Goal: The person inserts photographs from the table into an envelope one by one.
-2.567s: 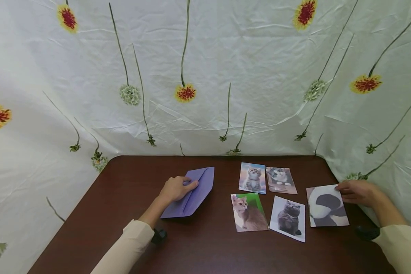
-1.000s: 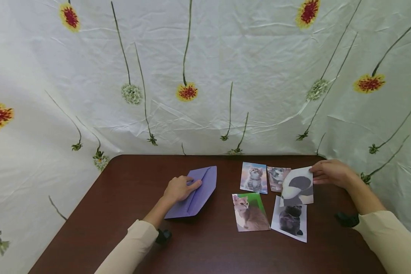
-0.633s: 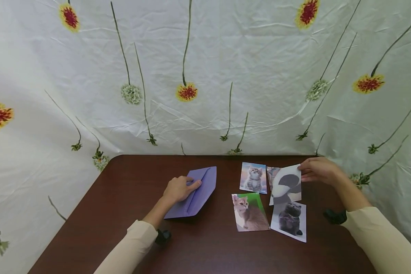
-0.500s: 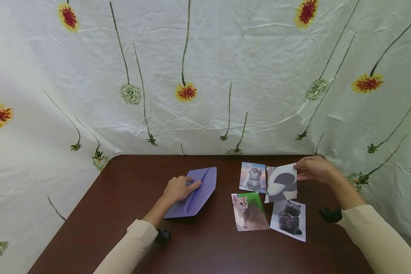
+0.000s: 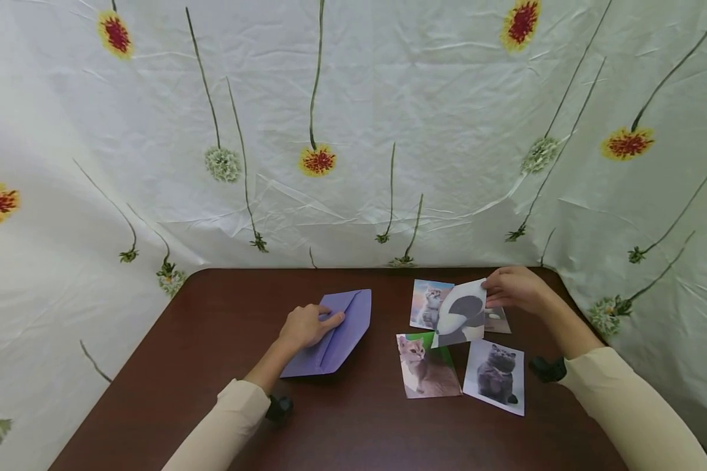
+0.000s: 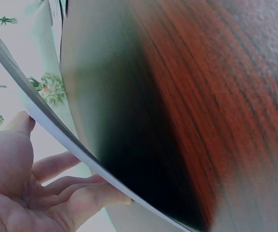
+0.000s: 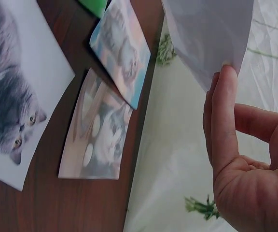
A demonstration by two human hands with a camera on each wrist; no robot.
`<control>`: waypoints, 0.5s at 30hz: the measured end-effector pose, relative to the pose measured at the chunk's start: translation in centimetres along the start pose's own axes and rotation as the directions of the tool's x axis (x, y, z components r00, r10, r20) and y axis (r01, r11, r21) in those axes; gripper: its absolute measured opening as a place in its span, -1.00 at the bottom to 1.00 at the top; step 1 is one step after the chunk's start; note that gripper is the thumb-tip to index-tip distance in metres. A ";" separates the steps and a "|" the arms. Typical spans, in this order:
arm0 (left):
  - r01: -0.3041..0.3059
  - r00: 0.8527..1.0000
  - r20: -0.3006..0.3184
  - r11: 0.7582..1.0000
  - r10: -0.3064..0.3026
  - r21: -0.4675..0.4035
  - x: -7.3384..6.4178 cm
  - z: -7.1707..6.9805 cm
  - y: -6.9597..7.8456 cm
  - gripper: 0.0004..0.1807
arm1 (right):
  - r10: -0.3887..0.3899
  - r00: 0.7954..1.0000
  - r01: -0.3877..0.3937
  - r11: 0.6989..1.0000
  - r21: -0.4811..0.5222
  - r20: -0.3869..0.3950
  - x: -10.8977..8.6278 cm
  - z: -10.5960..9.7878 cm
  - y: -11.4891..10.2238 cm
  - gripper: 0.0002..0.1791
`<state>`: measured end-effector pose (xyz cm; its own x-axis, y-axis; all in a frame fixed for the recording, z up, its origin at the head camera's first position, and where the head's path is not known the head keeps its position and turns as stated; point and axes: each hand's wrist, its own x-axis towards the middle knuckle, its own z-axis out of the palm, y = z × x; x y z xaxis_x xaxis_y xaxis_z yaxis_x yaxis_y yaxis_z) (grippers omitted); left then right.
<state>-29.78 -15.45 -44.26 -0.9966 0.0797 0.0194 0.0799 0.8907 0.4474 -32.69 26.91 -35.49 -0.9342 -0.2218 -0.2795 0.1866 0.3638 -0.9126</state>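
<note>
A purple envelope (image 5: 344, 333) lies on the dark wooden table, its right part raised over a shadow. My left hand (image 5: 306, 326) rests on it from above, fingers spread and relaxed across the fold. With thumb and fingertips my right hand (image 5: 515, 288) pinches the upper right corner of a black-and-white photo (image 5: 462, 314). The photo is tilted over three cat photos: a tabby kitten (image 5: 427, 304), a grey-and-white cat (image 7: 103, 130) and a ginger cat on green (image 5: 421, 366). A grey cat photo (image 5: 495, 376) lies below, in front of the right hand.
The dark brown table (image 5: 353, 432) ends at the back against a white cloth (image 5: 353, 216) printed with flowers, which also hangs at both sides. Black straps (image 5: 548, 369) sit at both wrists, by the cream sleeves.
My right hand has lifted the black-and-white photo from the right end of the row and carried it leftward over the other photos. My left hand has stayed on the envelope.
</note>
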 end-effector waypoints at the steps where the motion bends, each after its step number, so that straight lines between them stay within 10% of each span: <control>1: 0.001 1.000 0.000 1.000 -0.001 0.000 0.0 0.0 0.0 -0.37 | -0.005 1.000 0.005 1.000 0.000 0.004 0.1 0.3 -0.1 -0.74; 15: -0.005 1.000 -0.009 1.000 0.004 -0.004 -0.2 0.0 0.1 -0.38 | -0.064 0.996 0.064 0.998 -0.008 0.059 0.7 4.0 -2.3 -0.77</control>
<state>-29.57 -15.42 -44.20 -0.9964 0.0798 0.0291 0.0843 0.8887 0.4507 -32.60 22.32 -34.77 -0.9247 -0.2975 -0.2377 0.1237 0.3555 -0.9264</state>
